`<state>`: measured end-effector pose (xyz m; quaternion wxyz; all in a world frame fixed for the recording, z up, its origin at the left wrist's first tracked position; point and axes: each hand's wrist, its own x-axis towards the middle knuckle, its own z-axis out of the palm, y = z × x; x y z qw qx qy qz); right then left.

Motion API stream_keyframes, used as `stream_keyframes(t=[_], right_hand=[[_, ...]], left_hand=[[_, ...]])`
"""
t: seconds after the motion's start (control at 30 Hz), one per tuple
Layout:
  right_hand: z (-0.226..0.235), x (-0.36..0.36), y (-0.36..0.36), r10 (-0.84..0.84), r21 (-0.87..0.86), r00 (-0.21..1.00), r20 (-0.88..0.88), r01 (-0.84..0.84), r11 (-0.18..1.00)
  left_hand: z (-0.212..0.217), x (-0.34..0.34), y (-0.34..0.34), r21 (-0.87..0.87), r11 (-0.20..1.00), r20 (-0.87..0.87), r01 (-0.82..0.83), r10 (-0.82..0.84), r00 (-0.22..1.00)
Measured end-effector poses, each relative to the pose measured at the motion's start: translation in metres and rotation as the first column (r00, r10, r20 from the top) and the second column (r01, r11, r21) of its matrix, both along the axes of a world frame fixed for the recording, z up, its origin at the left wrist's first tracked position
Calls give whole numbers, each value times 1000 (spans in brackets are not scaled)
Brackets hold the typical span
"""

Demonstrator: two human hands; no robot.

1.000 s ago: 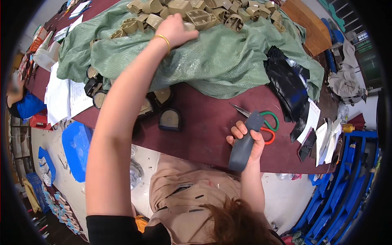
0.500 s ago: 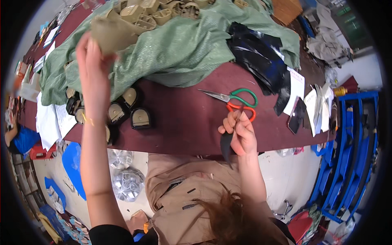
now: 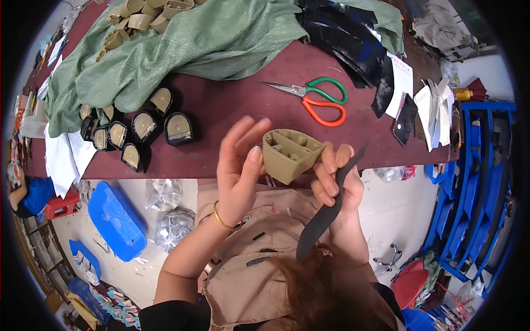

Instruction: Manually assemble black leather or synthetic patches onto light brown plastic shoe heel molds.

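In front of me, above the table's near edge, is a khaki hollow plastic heel-shaped block [image 3: 288, 165], its ribbed side tilted up. My left hand [image 3: 238, 171] is beside its left end, fingers stretched apart, thumb tip close against it. The fingertips of my right hand [image 3: 338, 179] meet the block's right corner. That same hand grips a long curved black strip [image 3: 320, 227], which hangs down toward my apron. Left of my hands stand several black-wrapped blocks [image 3: 180, 128] with khaki tops. Scissors [image 3: 320, 99] with one green and one orange handle lie open beyond the right hand.
A green woven sack [image 3: 182, 52] covers the far table, with loose khaki blocks [image 3: 141, 22] on it. Black sheets [image 3: 348, 44], papers [image 3: 400, 83] and a phone-like dark object [image 3: 404, 118] lie at right. A blue rack [image 3: 469, 187] stands beyond the table's right end.
My left hand has come back from the sack with a khaki block, now between both hands. The right hand has moved slightly down and turned, still holding the black strip.
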<state>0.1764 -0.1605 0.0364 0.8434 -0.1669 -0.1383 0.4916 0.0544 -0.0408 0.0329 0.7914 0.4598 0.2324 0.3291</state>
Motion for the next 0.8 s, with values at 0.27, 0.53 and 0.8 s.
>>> stream_keyframes(t=[0.27, 0.53, 0.8], right_hand=[[18, -9, 3, 212, -339, 787, 580, -3, 941], [16, -10, 3, 451, -728, 681, 577, 178, 662], [41, 12, 19, 98, -550, 787, 610, 331, 766]], left_hand=[[-28, -16, 14, 46, 977, -225, 210, -195, 955], [-19, -25, 25, 186, 975, -187, 121, -86, 979], [-14, -26, 35, 147, 987, -233, 64, -28, 972]])
